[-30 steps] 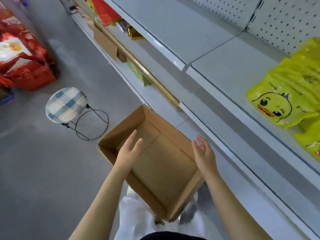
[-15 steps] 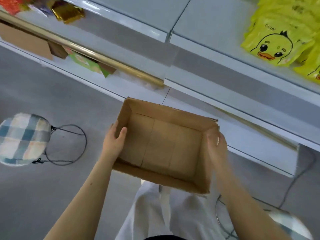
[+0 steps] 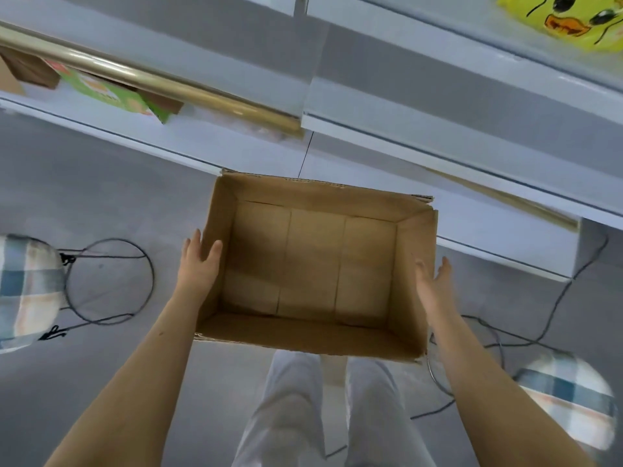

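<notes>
Counted one cardboard box (image 3: 313,264). Tallied two hands: left hand (image 3: 199,261), right hand (image 3: 433,281). Logged two checked stools: left stool (image 3: 27,291), right stool (image 3: 566,399). Marked down two gold rails on the shelving (image 3: 404,106): long rail (image 3: 151,82), thin rail (image 3: 505,197). Noted one yellow duck packet (image 3: 566,18), one green carton (image 3: 111,92), one dark cable (image 3: 556,306) on the floor (image 3: 84,183).

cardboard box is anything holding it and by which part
Both hands carry the cardboard box by its side walls: left hand flat against the left wall, right hand against the right.
</notes>
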Motion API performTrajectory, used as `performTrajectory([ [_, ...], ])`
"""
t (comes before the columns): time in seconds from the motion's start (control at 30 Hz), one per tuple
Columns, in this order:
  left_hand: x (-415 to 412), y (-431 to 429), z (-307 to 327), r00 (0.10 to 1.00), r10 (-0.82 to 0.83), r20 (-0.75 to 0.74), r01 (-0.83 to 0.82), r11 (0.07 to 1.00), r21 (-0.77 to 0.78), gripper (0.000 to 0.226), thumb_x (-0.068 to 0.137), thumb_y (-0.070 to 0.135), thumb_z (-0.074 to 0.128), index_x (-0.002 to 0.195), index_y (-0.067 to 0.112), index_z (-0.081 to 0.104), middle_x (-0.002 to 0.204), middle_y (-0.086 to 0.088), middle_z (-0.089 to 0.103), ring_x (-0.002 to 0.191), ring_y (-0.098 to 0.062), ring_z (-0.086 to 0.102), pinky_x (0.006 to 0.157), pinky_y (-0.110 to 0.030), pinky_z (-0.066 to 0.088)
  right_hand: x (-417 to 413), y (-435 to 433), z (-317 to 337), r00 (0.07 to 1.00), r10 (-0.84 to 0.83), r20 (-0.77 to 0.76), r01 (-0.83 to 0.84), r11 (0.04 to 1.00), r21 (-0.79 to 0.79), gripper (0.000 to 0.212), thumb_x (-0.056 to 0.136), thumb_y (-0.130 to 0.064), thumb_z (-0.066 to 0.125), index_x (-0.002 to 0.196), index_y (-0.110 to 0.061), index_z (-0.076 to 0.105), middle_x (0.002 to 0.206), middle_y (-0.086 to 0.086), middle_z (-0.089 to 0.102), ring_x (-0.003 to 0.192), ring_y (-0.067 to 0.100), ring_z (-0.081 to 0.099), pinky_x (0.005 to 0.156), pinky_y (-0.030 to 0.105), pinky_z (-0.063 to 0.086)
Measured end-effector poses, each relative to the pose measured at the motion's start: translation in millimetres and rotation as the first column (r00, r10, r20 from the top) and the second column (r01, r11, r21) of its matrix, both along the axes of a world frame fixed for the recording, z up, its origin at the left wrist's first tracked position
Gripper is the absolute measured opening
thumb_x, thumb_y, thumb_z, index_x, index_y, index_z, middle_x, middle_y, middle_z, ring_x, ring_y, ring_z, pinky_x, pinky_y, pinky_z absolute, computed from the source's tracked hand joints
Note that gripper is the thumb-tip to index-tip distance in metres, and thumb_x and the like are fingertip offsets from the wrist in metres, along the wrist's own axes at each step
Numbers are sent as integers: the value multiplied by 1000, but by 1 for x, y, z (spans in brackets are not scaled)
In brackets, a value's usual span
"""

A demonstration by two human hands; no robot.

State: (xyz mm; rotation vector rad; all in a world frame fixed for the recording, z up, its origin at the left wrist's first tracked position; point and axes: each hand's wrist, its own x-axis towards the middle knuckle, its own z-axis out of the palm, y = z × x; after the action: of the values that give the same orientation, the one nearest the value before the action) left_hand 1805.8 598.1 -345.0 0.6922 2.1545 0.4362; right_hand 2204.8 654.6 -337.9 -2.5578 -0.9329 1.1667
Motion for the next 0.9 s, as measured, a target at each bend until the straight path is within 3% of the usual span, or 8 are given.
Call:
performTrajectory([
  [0.13, 1, 4, -16, 1000, 31, -2, -31, 998, -45, 67, 94, 53, 43, 150, 25, 18, 152, -4, 32, 137, -31, 33, 109, -46, 28, -2, 2, -16, 999, 43, 12, -43, 999, -28, 68, 94, -53, 43, 149, -22, 17, 142, 15, 43, 121, 37, 48, 96, 46, 41],
  [0.33, 12, 5, -22, 985, 102, -141, -119, 986, -116, 60, 93, 58, 38, 136, 16, 45, 133, -10, 53, 121, -34, 49, 98, -47, 40, 13, 12, -33, 1000, -19, -9, 18, 987, -160, 66, 93, -61, 37, 142, -17, 34, 137, 12, 48, 121, 35, 48, 94, 46, 40],
  [0.43, 24, -8, -18, 980, 67, -190, -98, 982, -160, 54, 99, 51, 30, 125, 12, 56, 121, -16, 58, 109, -36, 55, 92, -48, 44, 28, 10, -32, 1000, -8, 1, 8, 989, -145, 66, 90, -66, 33, 131, -14, 45, 108, 8, 59, 96, 28, 57, 78, 39, 42],
  [0.5, 36, -25, -12, 971, 105, -215, -142, 976, -164, 52, 100, 47, 27, 123, 13, 58, 116, -15, 60, 104, -34, 57, 88, -46, 46, 41, 7, -26, 1000, -11, 20, 13, 993, -114, 65, 90, -66, 32, 120, -12, 52, 82, 1, 54, 74, 20, 53, 66, 34, 40],
  [0.63, 69, -61, 13, 930, 191, -315, -244, 960, -138, 52, 100, 47, 26, 113, 11, 61, 109, -14, 61, 91, -32, 59, 74, -40, 43, 67, 2, 3, 999, 44, 14, -44, 998, -38, 63, 95, -59, 34, 105, -3, 62, 79, 13, 60, 72, 27, 57, 71, 40, 47],
  [0.73, 94, -85, 38, 894, 265, -362, -320, 942, -101, 53, 100, 48, 26, 106, 9, 61, 102, -14, 60, 75, -23, 51, 64, -36, 39, 84, 0, 34, 995, 101, -6, -100, 993, 64, 67, 95, -55, 38, 97, 8, 62, 79, 25, 59, 75, 36, 59, 79, 49, 49],
  [0.83, 118, -108, 61, 869, 318, -380, -370, 927, -70, 51, 99, 50, 27, 97, 12, 60, 98, -12, 60, 72, -21, 50, 60, -35, 37, 99, -2, 59, 981, 191, 5, -189, 963, 191, 60, 95, -55, 38, 63, -5, 48, 59, 15, 45, 57, 26, 47, 58, 31, 37],
  [0.9, 131, -126, 76, 843, 367, -393, -408, 913, -24, 51, 98, 52, 26, 94, 12, 58, 96, -12, 59, 77, -27, 54, 63, -36, 39, 106, -3, 73, 952, 295, 77, -305, 920, 246, 61, 97, -54, 34, 57, -8, 37, 52, 7, 40, 51, 22, 38, 51, 28, 27],
])
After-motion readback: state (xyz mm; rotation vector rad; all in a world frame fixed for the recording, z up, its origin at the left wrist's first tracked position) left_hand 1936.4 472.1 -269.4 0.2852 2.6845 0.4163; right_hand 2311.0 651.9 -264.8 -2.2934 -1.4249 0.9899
